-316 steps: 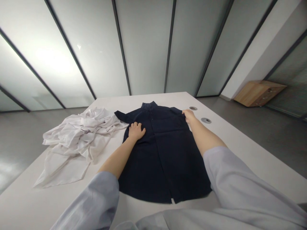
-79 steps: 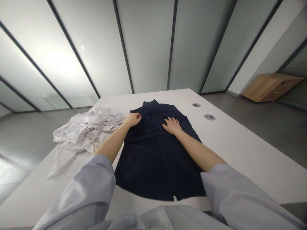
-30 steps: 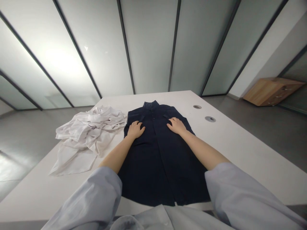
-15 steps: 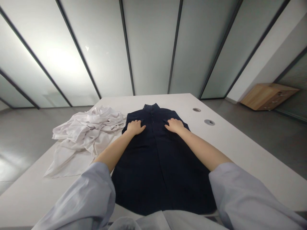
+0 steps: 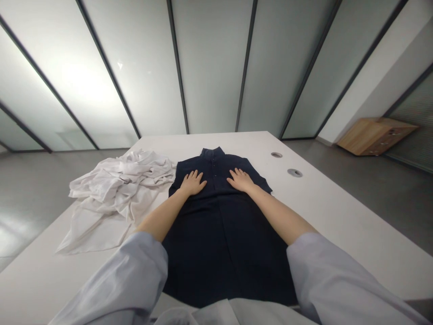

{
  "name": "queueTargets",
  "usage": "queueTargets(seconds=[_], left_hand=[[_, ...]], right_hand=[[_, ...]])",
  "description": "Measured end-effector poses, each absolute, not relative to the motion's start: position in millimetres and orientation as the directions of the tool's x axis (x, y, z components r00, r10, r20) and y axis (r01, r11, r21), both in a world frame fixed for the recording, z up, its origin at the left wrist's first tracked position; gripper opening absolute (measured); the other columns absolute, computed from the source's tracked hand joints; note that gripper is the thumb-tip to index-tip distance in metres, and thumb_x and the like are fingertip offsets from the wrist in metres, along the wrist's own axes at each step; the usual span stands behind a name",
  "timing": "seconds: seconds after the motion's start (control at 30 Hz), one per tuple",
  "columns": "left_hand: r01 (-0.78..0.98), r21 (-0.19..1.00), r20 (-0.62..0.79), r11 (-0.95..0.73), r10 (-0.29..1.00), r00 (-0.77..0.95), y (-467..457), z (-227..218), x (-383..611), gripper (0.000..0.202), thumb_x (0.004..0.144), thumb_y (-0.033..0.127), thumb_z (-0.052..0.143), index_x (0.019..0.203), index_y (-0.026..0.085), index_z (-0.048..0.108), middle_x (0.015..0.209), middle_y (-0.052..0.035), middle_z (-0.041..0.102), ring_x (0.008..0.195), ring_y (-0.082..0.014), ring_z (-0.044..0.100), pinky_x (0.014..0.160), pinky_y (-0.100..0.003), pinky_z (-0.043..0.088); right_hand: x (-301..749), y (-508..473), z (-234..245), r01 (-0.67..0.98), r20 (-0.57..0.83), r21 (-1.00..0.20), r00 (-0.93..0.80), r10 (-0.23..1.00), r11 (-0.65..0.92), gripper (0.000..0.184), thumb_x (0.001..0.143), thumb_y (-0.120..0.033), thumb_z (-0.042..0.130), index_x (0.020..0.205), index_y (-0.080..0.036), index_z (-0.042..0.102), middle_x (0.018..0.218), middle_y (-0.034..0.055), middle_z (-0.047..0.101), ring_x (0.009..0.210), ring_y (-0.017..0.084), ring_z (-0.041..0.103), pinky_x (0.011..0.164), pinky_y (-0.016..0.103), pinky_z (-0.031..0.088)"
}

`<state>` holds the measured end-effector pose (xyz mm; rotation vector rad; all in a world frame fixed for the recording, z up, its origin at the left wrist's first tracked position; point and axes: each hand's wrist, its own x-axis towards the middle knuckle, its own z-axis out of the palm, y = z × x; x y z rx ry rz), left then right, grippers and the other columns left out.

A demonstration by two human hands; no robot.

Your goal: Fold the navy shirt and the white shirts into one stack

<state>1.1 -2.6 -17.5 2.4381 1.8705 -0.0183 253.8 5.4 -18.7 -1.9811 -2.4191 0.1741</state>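
Note:
A dark navy shirt (image 5: 216, 225) with a stand-up collar lies front side up in front of me, its collar at the far end and its button line running down the middle. My left hand (image 5: 192, 183) rests flat on the left chest of the shirt, fingers spread. On the other side of the buttons, my right hand (image 5: 241, 179) lies flat on the right chest, fingers also apart. Neither hand grips the cloth. The shirt's sleeves cannot be seen, and its lower hem is partly hidden by my body.
A crumpled heap of white cloth (image 5: 125, 180) lies left of the shirt, reaching the left table edge. The white table (image 5: 331, 225) has two round cable holes on the right. Beyond stand frosted glass panels (image 5: 213, 67); a wooden cabinet (image 5: 368, 135) is at the far right.
Both hands have slid slightly inward and toward me, and their fingers have spread and flattened. The shirt's shoulder and side edges look wider at chest height.

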Motion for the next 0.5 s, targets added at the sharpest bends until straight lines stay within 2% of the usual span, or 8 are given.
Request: queueTargets(seconds=[0.1, 0.17, 0.23, 0.3, 0.4, 0.5], left_hand=[[0.963, 0.040, -0.059, -0.266, 0.962, 0.268, -19, -18, -2, 0.068, 0.096, 0.056, 0.024, 0.152, 0.017, 0.029, 0.160, -0.0145, 0.021, 0.147, -0.0319, 0.020, 0.116, -0.048, 0.021], [0.956, 0.036, -0.066, -0.290, 0.954, 0.292, -26, -15, -3, 0.069, 0.095, 0.058, 0.028, 0.151, 0.018, 0.032, 0.159, -0.0149, 0.025, 0.145, -0.0328, 0.025, 0.114, -0.047, 0.025], [0.946, 0.031, -0.093, -0.324, 0.941, 0.325, -27, -8, -4, 0.071, 0.092, 0.062, 0.035, 0.148, 0.019, 0.037, 0.155, -0.0162, 0.034, 0.140, -0.0338, 0.035, 0.110, -0.045, 0.032], [0.942, 0.020, -0.138, -0.334, 0.932, 0.334, -23, 2, -2, 0.071, 0.089, 0.063, 0.040, 0.143, 0.018, 0.043, 0.146, -0.0179, 0.047, 0.130, -0.0342, 0.048, 0.103, -0.044, 0.040], [0.957, 0.001, -0.140, -0.291, 0.947, 0.288, -11, 16, 3, 0.060, 0.092, 0.056, 0.039, 0.136, 0.016, 0.050, 0.130, -0.0183, 0.061, 0.118, -0.0331, 0.058, 0.096, -0.044, 0.045], [0.963, 0.002, -0.027, -0.270, 0.962, 0.270, 3, 16, 10, 0.056, 0.095, 0.048, 0.035, 0.140, 0.016, 0.046, 0.141, -0.0182, 0.051, 0.127, -0.0326, 0.051, 0.102, -0.046, 0.041]], right_hand=[[254, -12, -13, 0.976, -0.071, -0.050, -0.216, 0.974, 0.213, 0.066, 0.098, -0.050, 0.028, 0.151, -0.012, 0.033, 0.157, 0.0200, 0.028, 0.143, 0.034, 0.028, 0.112, 0.048, 0.026], [253, -21, -4, 0.969, -0.098, -0.007, -0.246, 0.964, 0.246, 0.063, 0.095, -0.051, 0.035, 0.144, -0.012, 0.045, 0.149, 0.0218, 0.041, 0.136, 0.036, 0.040, 0.107, 0.050, 0.032], [253, -24, 9, 0.960, -0.151, 0.030, -0.270, 0.951, 0.278, 0.057, 0.092, -0.052, 0.042, 0.132, -0.014, 0.057, 0.134, 0.0213, 0.056, 0.123, 0.037, 0.053, 0.100, 0.049, 0.039], [253, -19, 20, 0.960, -0.178, 0.039, -0.268, 0.947, 0.278, 0.052, 0.090, -0.052, 0.047, 0.124, -0.016, 0.062, 0.121, 0.0190, 0.065, 0.113, 0.035, 0.060, 0.093, 0.046, 0.044], [254, -2, 26, 0.970, -0.112, 0.011, -0.241, 0.964, 0.244, 0.051, 0.090, -0.051, 0.047, 0.126, -0.017, 0.061, 0.123, 0.0173, 0.064, 0.112, 0.034, 0.061, 0.091, 0.044, 0.045], [255, 17, 16, 0.972, -0.029, -0.024, -0.234, 0.972, 0.233, 0.056, 0.093, -0.051, 0.042, 0.135, -0.016, 0.053, 0.140, 0.0178, 0.053, 0.126, 0.034, 0.051, 0.101, 0.046, 0.038]])
